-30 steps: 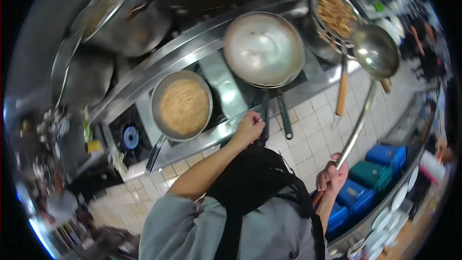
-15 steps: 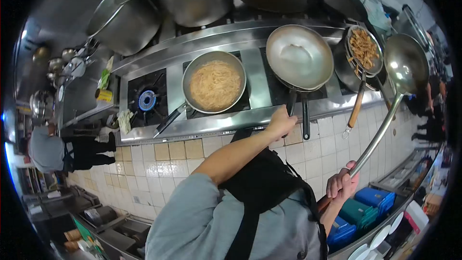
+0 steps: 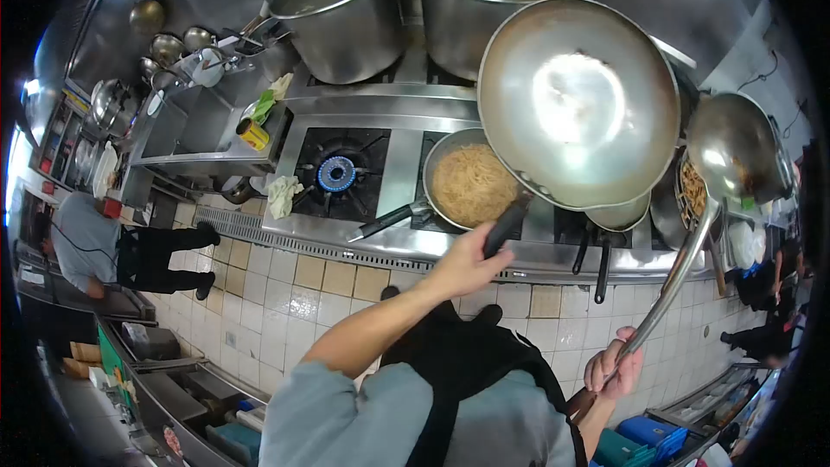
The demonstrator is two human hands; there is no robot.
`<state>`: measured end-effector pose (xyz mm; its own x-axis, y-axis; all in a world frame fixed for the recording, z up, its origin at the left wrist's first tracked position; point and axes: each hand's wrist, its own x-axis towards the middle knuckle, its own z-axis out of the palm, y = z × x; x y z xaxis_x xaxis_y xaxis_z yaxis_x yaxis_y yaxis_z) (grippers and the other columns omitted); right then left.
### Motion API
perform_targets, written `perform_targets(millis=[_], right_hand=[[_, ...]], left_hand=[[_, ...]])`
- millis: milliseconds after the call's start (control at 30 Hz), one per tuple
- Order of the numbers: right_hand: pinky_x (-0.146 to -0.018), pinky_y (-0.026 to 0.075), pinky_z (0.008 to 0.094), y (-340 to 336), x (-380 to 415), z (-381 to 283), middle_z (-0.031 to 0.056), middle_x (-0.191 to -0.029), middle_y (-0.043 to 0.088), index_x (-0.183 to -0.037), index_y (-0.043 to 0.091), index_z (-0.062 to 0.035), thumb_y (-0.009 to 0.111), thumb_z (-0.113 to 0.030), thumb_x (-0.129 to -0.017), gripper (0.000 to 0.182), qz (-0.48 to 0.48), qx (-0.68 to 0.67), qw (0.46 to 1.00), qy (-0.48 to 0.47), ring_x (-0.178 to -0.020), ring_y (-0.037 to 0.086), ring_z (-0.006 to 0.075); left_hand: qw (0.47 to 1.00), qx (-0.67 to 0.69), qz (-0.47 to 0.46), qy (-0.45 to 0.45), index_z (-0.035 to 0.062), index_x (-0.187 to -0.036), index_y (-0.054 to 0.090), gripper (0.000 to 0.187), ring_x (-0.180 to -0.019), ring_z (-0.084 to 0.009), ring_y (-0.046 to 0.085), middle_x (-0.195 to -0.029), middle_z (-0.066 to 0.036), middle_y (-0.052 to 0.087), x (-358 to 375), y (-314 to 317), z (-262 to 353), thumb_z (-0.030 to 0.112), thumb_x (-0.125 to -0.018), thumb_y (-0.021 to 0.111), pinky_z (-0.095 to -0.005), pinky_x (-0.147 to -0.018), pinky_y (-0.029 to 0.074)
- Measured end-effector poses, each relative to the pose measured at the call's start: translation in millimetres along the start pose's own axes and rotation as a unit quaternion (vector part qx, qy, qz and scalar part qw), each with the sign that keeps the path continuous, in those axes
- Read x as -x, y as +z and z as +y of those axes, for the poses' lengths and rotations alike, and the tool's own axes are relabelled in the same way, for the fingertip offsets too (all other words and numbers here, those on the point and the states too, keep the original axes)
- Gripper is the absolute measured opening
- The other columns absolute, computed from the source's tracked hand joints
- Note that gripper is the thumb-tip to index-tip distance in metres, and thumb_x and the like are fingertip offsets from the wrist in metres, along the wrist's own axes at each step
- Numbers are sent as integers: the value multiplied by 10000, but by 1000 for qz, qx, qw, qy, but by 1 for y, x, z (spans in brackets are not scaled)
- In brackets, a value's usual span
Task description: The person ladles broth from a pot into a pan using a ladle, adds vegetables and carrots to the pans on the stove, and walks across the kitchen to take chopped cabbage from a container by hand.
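Raised over the stove, an empty frying pan (image 3: pixel 571 112) tilts its shiny inside toward me; my left hand (image 3: pixel 467 266) is closed around its black handle. My right hand (image 3: pixel 612 370) grips the handle of a large metal ladle (image 3: pixel 735 151), whose bowl is up at the right. Partly behind the lifted pan, a pan of noodles (image 3: pixel 471 186) sits on the stove, its black handle pointing left. Another pan (image 3: pixel 621 218) rests on the stove below the lifted one, mostly covered. Farther right, brown strips of food (image 3: pixel 692 190) lie in a pan, partly hidden by the ladle.
A blue flame burns on the left burner (image 3: pixel 335 175). Large stockpots (image 3: pixel 346 39) stand along the back. A yellow can (image 3: pixel 252 134) and a white cloth (image 3: pixel 283 196) are at the left. Another person (image 3: pixel 86 238) stands at far left; bins (image 3: pixel 648 439) are at lower right.
My left hand has lifted the top pan off the stacked pans and moved it left and up toward the noodle pan. The ladle stays in my right hand. My view has shifted.
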<state>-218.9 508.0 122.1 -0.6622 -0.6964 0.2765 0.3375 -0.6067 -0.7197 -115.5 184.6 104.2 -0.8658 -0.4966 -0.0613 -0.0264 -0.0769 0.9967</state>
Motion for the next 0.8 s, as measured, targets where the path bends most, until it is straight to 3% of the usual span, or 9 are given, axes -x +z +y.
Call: perform_targets(millis=[67, 100, 267, 300, 400, 467, 567, 600, 800], right_hand=[[-288, 378, 281, 29, -20, 16, 77, -676, 472, -1333, 296, 105, 485, -188, -1040, 455, -1, -14, 1000, 16, -347, 435, 132], [-293, 360, 286, 45, -30, 27, 73, -657, 450, -1319, 314, 115, 520, -178, -1027, 462, 1, -31, 999, 35, -353, 427, 135], [-293, 309, 255, 150, -88, 114, 47, -625, 430, -1353, 354, 116, 570, -127, -993, 485, -31, 8, 998, 58, -342, 388, 103], [-291, 295, 249, 174, -99, 132, 36, -606, 423, -1360, 380, 114, 596, -129, -980, 501, -24, 17, 997, 68, -341, 377, 92], [-291, 290, 249, 222, -123, 173, 25, -606, 427, -1371, 400, 108, 626, -134, -962, 526, 9, 63, 994, 88, -339, 369, 84], [-295, 287, 241, 244, -137, 188, 20, -607, 435, -1376, 414, 103, 645, -135, -946, 543, 18, 94, 987, 132, -337, 368, 76], [-298, 284, 235, 263, -155, 204, 20, -602, 446, -1379, 413, 101, 650, -139, -942, 552, 29, 130, 977, 167, -337, 371, 70], [-301, 284, 230, 267, -161, 210, 15, -596, 454, -1380, 421, 90, 660, -149, -938, 556, 35, 132, 975, 172, -339, 376, 67], [-289, 274, 232, 268, -199, 226, 11, -589, 458, -1373, 423, 94, 675, -161, -927, 572, 17, 112, 978, 176, -325, 370, 69]], left_hand=[[992, -110, 1, -63, 40, -1045, 574, 242, -754, -48, 513, -842, 29, 557, 30, -62, 19, 174, -906, 718, -221, -620, 436], [992, -117, 31, -32, 42, -1021, 575, 213, -731, -59, 505, -807, 28, 545, 44, -92, 12, 164, -908, 708, -236, -632, 437], [979, -137, 134, -65, 21, -985, 608, 239, -706, -65, 503, -779, 18, 563, 123, -244, 33, 192, -884, 742, -254, -610, 433], [963, -168, 155, -140, 7, -967, 618, 272, -671, -80, 505, -732, 13, 562, 134, -272, 38, 222, -878, 757, -268, -592, 430], [957, -168, 181, -149, 4, -935, 623, 295, -616, -95, 492, -662, 6, 537, 150, -340, 33, 254, -874, 766, -283, -572, 427], [934, -217, 186, -214, 7, -884, 624, 301, -585, -107, 482, -611, -4, 518, 155, -377, 17, 275, -877, 763, -296, -553, 423], [926, -284, 172, -181, 15, -845, 616, 307, -539, -108, 488, -591, -5, 512, 157, -419, -38, 283, -877, 762, -302, -509, 418], [917, -256, 155, -263, -13, -932, 644, 394, -612, -188, 555, -646, -104, 572, 154, -429, -51, 349, -846, 773, -358, -597, 464], [903, -230, 133, -337, 1, -981, 680, 455, -640, -206, 649, -657, -103, 601, 135, -462, -86, 402, -802, 801, -369, -603, 508]])
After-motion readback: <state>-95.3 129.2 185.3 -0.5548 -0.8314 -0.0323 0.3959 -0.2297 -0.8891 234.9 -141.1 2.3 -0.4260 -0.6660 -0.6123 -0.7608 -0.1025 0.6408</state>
